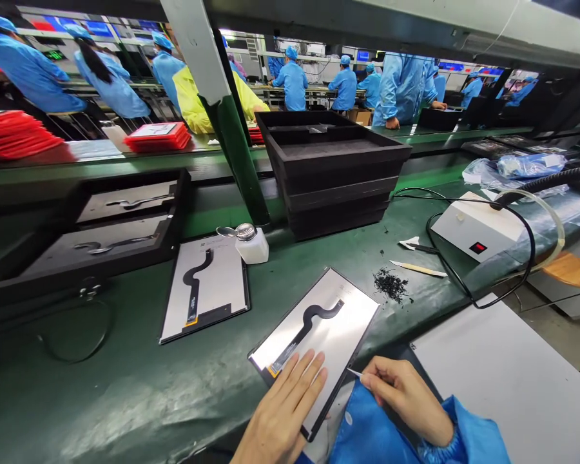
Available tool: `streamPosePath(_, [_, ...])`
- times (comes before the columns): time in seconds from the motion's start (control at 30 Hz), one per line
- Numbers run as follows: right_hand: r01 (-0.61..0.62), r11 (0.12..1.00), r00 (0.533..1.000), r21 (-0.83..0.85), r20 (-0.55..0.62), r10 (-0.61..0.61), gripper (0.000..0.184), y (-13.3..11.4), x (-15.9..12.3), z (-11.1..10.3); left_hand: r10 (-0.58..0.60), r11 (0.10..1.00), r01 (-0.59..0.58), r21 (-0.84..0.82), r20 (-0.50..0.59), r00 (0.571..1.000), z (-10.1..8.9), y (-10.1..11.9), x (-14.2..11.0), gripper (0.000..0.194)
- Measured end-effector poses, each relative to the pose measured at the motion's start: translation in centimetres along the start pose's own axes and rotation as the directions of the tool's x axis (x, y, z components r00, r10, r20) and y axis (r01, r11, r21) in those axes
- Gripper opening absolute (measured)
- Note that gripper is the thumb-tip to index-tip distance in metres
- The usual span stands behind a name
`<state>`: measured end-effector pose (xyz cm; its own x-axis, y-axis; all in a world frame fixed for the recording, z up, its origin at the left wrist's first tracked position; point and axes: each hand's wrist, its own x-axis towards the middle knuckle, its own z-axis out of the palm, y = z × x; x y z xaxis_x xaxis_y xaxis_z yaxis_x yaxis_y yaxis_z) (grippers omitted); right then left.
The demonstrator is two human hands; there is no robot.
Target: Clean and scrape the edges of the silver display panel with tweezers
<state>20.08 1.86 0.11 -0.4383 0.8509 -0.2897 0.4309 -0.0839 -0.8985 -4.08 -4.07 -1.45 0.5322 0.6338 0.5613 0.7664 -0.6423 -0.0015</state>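
Writing first: small print near the far end of the panel (336,338) under my left hand (283,412), too fine to read; likewise on the second panel (227,283) and its black cable (192,299). The red display (478,247) on the white box (478,222) is also illegible from here. Grip: my left hand lies with fingers straight across the panel's near half; thumb mostly hidden, so I cannot tell whether it clamps from below. My right hand (401,390) pinches a thin pointed tool (356,373), its tip at the panel's right long edge. Position: panel lies slanted at the table's front, near corner past the front edge of the table (212,380). Clearance: bare green surface between the two panels and well to the left; behind, the stacked black trays (338,187) limit reach. Right side is tighter: black crumbs (390,285) near the far right corner, then a pale-handled knife (418,268).
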Motion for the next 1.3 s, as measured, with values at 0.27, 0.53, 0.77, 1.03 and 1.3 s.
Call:
streamPosePath(0.27, [-0.305, 0.899, 0.928, 0.315, 0.31, 0.206, 0.058, -0.1, 1.5, -1.0, 0.012, 0.991, -0.023, 0.13, 0.084, 0.996, -0.1, 0.8, 0.4, 0.045])
streamPosePath(0.53, [-0.495, 0.799, 0.811, 0.341, 0.511, 0.285, 0.053, -0.9, 1.9, -2.0, 0.02, 0.969, -0.05, 0.241, 0.126, 0.992, 0.6, 1.6, 0.8, 0.037])
streamPosePath(0.77, [-0.49, 0.819, 0.798, 0.298, 0.532, 0.284, 0.04, -0.7, 2.1, -2.0, -0.046, 0.957, -0.017, 0.291, 0.21, 0.977, 0.8, 2.2, 1.4, 0.067])
streamPosePath(1.03, [0.075, 0.993, 0.985, -0.086, 0.16, -0.06, 0.033, -0.9, 0.2, -0.6, -0.067, 0.96, 0.015, 0.278, 0.177, 0.982, 1.2, 2.3, 1.2, 0.068])
streamPosePath(1.3, [0.103, 0.962, 0.979, -0.252, 0.197, -0.053, 0.031, -1.4, 0.0, -0.7, -0.08, 0.963, 0.055, 0.264, 0.083, 0.993, 0.6, 2.5, 1.4, 0.06])
